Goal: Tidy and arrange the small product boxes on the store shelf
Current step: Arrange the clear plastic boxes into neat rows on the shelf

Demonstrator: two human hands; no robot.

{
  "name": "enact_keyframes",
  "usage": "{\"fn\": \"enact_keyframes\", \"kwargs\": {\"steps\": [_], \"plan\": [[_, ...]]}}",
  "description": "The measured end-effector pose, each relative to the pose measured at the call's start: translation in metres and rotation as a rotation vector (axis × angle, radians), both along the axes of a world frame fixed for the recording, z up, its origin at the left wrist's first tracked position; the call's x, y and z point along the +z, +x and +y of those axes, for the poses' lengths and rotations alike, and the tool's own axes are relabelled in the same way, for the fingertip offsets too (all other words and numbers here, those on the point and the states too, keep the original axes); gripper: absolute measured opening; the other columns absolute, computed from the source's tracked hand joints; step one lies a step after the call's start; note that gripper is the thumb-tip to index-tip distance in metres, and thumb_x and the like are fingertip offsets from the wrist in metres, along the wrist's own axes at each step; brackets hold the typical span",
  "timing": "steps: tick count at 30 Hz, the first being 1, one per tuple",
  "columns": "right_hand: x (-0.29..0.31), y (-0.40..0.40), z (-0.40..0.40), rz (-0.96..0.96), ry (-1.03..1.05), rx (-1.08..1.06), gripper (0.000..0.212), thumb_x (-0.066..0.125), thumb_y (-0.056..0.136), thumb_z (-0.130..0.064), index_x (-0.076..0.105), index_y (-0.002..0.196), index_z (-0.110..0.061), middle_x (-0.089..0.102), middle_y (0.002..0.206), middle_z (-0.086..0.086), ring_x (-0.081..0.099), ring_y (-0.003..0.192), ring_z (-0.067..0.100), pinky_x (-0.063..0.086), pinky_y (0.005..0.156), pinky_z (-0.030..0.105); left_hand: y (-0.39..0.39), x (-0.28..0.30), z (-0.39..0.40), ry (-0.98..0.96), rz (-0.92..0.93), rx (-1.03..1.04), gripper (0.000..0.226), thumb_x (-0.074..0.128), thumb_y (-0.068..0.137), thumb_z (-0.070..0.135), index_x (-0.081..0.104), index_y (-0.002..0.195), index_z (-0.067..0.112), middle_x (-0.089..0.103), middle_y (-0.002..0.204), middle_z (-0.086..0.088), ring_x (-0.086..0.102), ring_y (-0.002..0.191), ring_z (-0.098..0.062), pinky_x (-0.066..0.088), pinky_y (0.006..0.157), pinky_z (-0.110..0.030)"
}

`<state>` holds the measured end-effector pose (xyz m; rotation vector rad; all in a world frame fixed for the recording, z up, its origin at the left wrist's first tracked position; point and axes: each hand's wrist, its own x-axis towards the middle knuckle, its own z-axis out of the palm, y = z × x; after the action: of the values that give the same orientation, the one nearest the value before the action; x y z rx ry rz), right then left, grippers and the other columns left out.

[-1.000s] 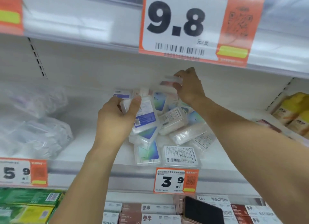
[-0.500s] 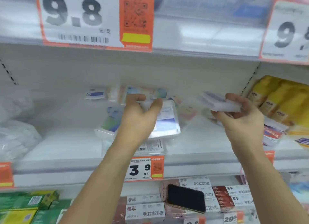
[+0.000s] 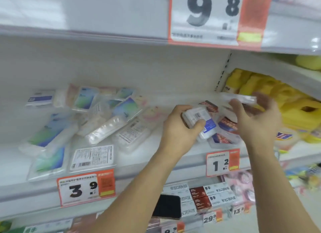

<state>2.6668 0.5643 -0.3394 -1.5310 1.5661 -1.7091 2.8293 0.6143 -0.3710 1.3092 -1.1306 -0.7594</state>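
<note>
Several small clear product boxes [image 3: 102, 118] lie jumbled on the white shelf [image 3: 156, 156], some with blue-green cards, some label side up. My left hand [image 3: 180, 130] grips a stack of clear boxes [image 3: 199, 118] with a blue and white label, held above the shelf's right part. My right hand [image 3: 257, 118] holds one thin clear box [image 3: 241, 98] pinched in its fingers, just right of the stack; it is blurred. Under both hands lie red-labelled clear boxes [image 3: 225, 126].
Yellow packs [image 3: 284, 97] fill the shelf bay to the right. Price tags 3.9 [image 3: 85, 189] and 1.2 [image 3: 222, 161] hang on the shelf's front rail. A dark phone [image 3: 166, 206] lies on boxes on the shelf below. A 9.8 tag [image 3: 215, 17] hangs overhead.
Both hands have carried their boxes to the right, away from the jumbled pile, to above the red-labelled boxes. The view has turned right with them.
</note>
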Motion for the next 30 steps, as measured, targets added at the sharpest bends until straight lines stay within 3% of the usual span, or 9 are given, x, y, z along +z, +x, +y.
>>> {"fn": "enact_keyframes", "kwargs": {"steps": [3,5,8,10,14,19,22,27,30], "plan": [[0.0,-0.007,-0.016,0.107,0.046,0.027,0.052,0.08,0.08,-0.031,0.059,0.127,-0.02,0.063,0.105,-0.016,0.068,0.09,0.011,0.055,0.081,0.029,-0.011,-0.007,-0.01,-0.009,-0.072,0.0,0.041,0.077,0.079,0.023,0.062,0.117,0.018,0.069,0.101,0.004,0.067,0.091,-0.014,0.055,0.084,-0.03],[-0.005,-0.015,-0.021,0.19,0.083,0.067,0.049,0.076,0.083,-0.031,0.059,0.128,-0.022,0.067,0.113,-0.006,0.066,0.098,0.015,0.054,0.086,0.032,-0.015,-0.014,-0.012,-0.029,-0.335,-0.002,0.044,0.073,0.082,0.031,0.061,0.123,0.021,0.06,0.104,0.001,0.059,0.101,-0.021,0.049,0.091,-0.032],[-0.009,-0.022,-0.019,0.27,0.125,0.131,0.042,0.072,0.085,-0.031,0.062,0.125,-0.025,0.068,0.112,-0.005,0.063,0.106,0.015,0.049,0.092,0.032,-0.016,-0.022,-0.015,0.047,-0.873,0.109,0.05,0.059,0.086,0.051,0.055,0.131,0.029,0.046,0.117,-0.012,0.043,0.109,-0.031,0.04,0.096,-0.041],[-0.008,-0.023,-0.017,0.317,0.138,0.15,0.04,0.071,0.086,-0.03,0.065,0.124,-0.022,0.067,0.113,-0.006,0.059,0.108,0.012,0.043,0.094,0.029,-0.015,-0.02,-0.019,0.103,-1.03,0.125,0.056,0.049,0.088,0.059,0.049,0.135,0.03,0.044,0.126,-0.014,0.038,0.118,-0.033,0.035,0.098,-0.044],[-0.001,-0.02,-0.01,0.357,0.148,0.197,0.041,0.072,0.083,-0.03,0.066,0.123,-0.025,0.065,0.115,-0.01,0.056,0.109,0.009,0.043,0.095,0.029,-0.009,-0.011,-0.024,0.165,-1.108,0.054,0.075,0.024,0.084,0.07,0.048,0.134,0.019,0.048,0.132,-0.013,0.033,0.127,-0.031,0.027,0.105,-0.049],[0.001,-0.001,0.004,0.478,0.044,0.197,0.041,0.064,0.074,-0.045,0.07,0.111,-0.028,0.069,0.113,-0.002,0.061,0.11,0.023,0.049,0.095,0.043,0.032,0.002,-0.017,0.273,-1.281,-0.021,0.052,0.035,0.095,0.054,0.043,0.14,0.028,0.033,0.151,-0.004,0.011,0.146,-0.029,0.0,0.115,-0.059],[0.003,0.03,0.016,0.446,-0.044,0.273,0.03,0.069,0.078,-0.032,0.071,0.107,-0.025,0.063,0.107,-0.003,0.06,0.107,0.023,0.045,0.092,0.028,0.066,0.005,-0.009,0.427,-1.421,-0.09,0.049,0.039,0.095,0.051,0.043,0.141,0.032,0.026,0.156,0.003,0.005,0.148,-0.029,-0.008,0.113,-0.063],[-0.019,0.081,0.029,0.641,-0.032,0.535,0.029,0.066,0.081,-0.024,0.071,0.109,-0.02,0.064,0.11,0.002,0.059,0.105,0.02,0.043,0.092,0.023,0.086,0.004,0.012,0.377,-1.404,-0.134,0.05,0.043,0.093,0.049,0.042,0.142,0.036,0.023,0.158,0.006,0.007,0.148,-0.024,-0.006,0.115,-0.06],[-0.026,0.101,0.032,0.557,0.14,0.661,0.037,0.063,0.09,-0.02,0.062,0.127,-0.023,0.059,0.124,0.002,0.06,0.107,0.014,0.045,0.094,0.021,0.088,0.008,0.024,0.322,-1.391,-0.123,0.047,0.046,0.091,0.047,0.049,0.135,0.028,0.04,0.147,0.001,0.024,0.141,-0.024,0.012,0.117,-0.052]]}}
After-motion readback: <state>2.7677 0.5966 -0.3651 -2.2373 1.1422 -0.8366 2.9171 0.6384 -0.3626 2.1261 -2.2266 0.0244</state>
